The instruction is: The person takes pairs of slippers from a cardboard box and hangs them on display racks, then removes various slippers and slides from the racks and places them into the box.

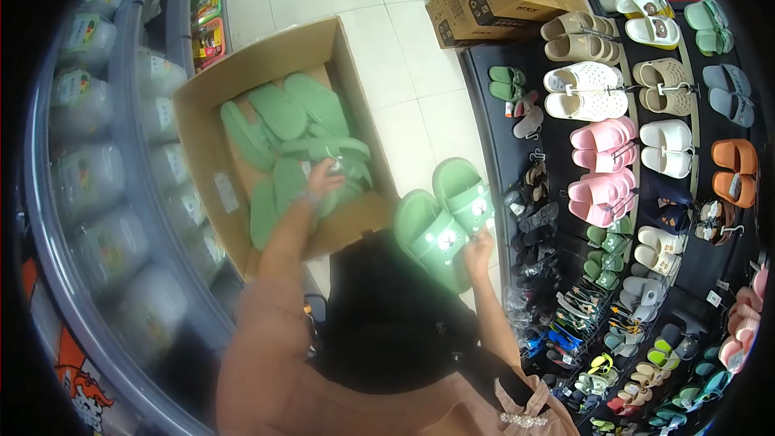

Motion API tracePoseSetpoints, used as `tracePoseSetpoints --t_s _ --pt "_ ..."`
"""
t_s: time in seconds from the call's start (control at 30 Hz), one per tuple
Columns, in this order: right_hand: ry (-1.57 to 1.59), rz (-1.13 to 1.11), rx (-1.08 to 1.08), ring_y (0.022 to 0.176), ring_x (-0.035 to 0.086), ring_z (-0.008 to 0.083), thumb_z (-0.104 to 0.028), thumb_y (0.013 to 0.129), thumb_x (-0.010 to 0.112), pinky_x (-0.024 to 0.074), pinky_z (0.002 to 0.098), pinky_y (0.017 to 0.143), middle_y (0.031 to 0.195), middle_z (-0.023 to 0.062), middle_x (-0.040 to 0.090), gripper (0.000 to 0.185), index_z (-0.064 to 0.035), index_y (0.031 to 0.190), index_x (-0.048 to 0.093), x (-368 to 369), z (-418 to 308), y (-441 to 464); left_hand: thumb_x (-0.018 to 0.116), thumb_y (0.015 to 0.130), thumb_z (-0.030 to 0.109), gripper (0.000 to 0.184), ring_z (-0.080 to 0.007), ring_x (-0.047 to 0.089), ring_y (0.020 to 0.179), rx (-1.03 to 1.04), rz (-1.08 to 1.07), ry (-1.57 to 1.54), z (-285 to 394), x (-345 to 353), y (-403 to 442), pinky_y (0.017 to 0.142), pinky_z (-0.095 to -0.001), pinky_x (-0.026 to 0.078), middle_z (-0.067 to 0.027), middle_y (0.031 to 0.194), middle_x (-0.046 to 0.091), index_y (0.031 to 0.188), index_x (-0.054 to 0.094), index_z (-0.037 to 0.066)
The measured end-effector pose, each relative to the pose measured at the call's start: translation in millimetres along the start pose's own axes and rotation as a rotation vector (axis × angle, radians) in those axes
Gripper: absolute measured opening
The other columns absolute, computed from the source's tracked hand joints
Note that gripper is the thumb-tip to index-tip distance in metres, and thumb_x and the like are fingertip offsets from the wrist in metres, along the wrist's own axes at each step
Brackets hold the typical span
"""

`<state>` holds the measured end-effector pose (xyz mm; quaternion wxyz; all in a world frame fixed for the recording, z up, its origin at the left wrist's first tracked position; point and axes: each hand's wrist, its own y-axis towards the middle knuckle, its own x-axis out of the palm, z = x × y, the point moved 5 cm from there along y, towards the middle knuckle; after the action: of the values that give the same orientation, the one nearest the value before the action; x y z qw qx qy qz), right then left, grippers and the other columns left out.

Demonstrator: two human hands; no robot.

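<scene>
My right hand (479, 249) is closed on a pair of green slide sandals (440, 236) with white bear-face prints on their straps. The pair is held side by side just to the right of a cardboard box (367, 129). Inside the box, my left hand (323, 179) has its fingers curled at the strap of a green slipper (327, 148). More green slippers (278, 111) lie piled around it in the box, soles and straps facing different ways. The left fingertips are partly blurred against the slipper.
A black display rack (698, 262) with hanging sandals and clogs runs along the right. Closed cardboard cartons (504, 0) stand at the back right, on a tiled floor (404, 56). Grey shelves (133, 194) with clear plastic containers (85, 101) line the left.
</scene>
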<state>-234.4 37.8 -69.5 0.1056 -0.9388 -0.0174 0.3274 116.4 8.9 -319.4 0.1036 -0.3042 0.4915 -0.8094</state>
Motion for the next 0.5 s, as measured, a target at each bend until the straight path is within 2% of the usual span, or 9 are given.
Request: tracePoseSetpoints --t_s 0.03,0.13,0.17,0.23,0.3,0.33,0.37,0.43,0.5 --pt "0.005 0.004 -0.009 0.094 0.052 0.0114 0.012 0.078 0.051 0.0441 0.0237 0.081 0.11 0.0048 0.054 0.035 0.0052 0.112 0.051 -2 6 -1 0.063 0.072 0.037 0.047 -0.0213 0.055 0.085 0.024 0.09 0.048 3 -1 -5 0.078 -0.0314 0.044 -0.0045 0.11 0.049 0.11 0.048 0.013" --pt "0.173 0.038 -0.03 0.093 0.052 0.0116 0.01 0.079 0.049 0.0445 0.0246 0.08 0.109 0.0047 0.054 0.033 0.0056 0.112 0.051 -11 20 -2 0.065 0.07 0.039 0.05 -0.0187 0.052 0.077 0.09 0.186 0.216 14 -7 -23 0.073 -0.0297 0.044 -0.0029 0.101 0.053 0.109 0.049 0.013" --pt "0.189 0.047 -0.046 0.092 0.053 0.0119 0.009 0.079 0.049 0.0446 0.0249 0.08 0.109 0.0054 0.054 0.033 0.0056 0.112 0.051 -17 24 -4 0.066 0.069 0.042 0.05 -0.0137 0.049 0.072 0.158 0.171 0.132 18 -7 -30 0.065 -0.025 0.042 -0.0014 0.094 0.055 0.107 0.051 0.014" --pt "0.223 0.066 -0.072 0.092 0.053 0.0121 0.008 0.08 0.049 0.0446 0.0251 0.08 0.108 0.0061 0.054 0.033 0.0056 0.113 0.05 -27 46 -8 0.066 0.068 0.043 0.049 -0.0129 0.049 0.07 0.249 0.184 -0.005 37 0 -49 0.063 -0.024 0.041 -0.0012 0.093 0.055 0.105 0.052 0.014" --pt "0.488 0.144 -0.007 0.089 0.054 0.0139 0.008 0.078 0.051 0.045 0.0263 0.078 0.104 0.0053 0.056 0.03 0.0031 0.107 0.055 -31 81 -8 0.065 0.07 0.043 0.043 -0.0143 0.05 0.068 0.389 0.219 -0.2 62 13 -86 0.065 -0.0243 0.042 -0.0018 0.086 0.056 0.1 0.055 0.015" --pt "0.514 0.167 -0.024 0.089 0.054 0.0139 0.008 0.078 0.051 0.045 0.0263 0.078 0.104 0.0053 0.056 0.03 0.0031 0.107 0.055 -43 63 -11 0.064 0.074 0.041 0.042 -0.0175 0.053 0.074 0.406 0.174 -0.246 72 16 -99 0.071 -0.0284 0.043 -0.0038 0.089 0.057 0.104 0.054 0.013" --pt "0.368 0.212 -0.104 0.087 0.055 0.0154 0.007 0.076 0.053 0.0448 0.0269 0.076 0.101 0.0059 0.057 0.026 0.0021 0.101 0.058 -60 41 -18 0.062 0.077 0.039 0.042 -0.0207 0.056 0.081 0.415 0.119 -0.28 87 18 -114 0.078 -0.0325 0.045 -0.0058 0.091 0.059 0.107 0.054 0.011" --pt "0.235 0.331 -0.157 0.085 0.056 0.0169 0.006 0.074 0.054 0.0446 0.0274 0.074 0.098 0.0066 0.058 0.022 0.0012 0.095 0.061 -87 31 -31 0.057 0.082 0.034 0.039 -0.0237 0.057 0.094 0.411 -0.282 -0.36 108 43 -144 0.087 -0.0368 0.043 -0.01 0.102 0.06 0.111 0.052 0.008" --pt "0.173 0.494 -0.182 0.08 0.057 0.0196 0.003 0.071 0.058 0.044 0.0277 0.069 0.089 0.0091 0.059 0.016 0.0002 0.085 0.064 -120 47 -46 0.054 0.086 0.034 0.038 -0.025 0.057 0.096 0.423 -0.371 -0.276 109 109 -223 0.087 -0.0378 0.044 -0.0115 0.107 0.059 0.112 0.052 0.006"
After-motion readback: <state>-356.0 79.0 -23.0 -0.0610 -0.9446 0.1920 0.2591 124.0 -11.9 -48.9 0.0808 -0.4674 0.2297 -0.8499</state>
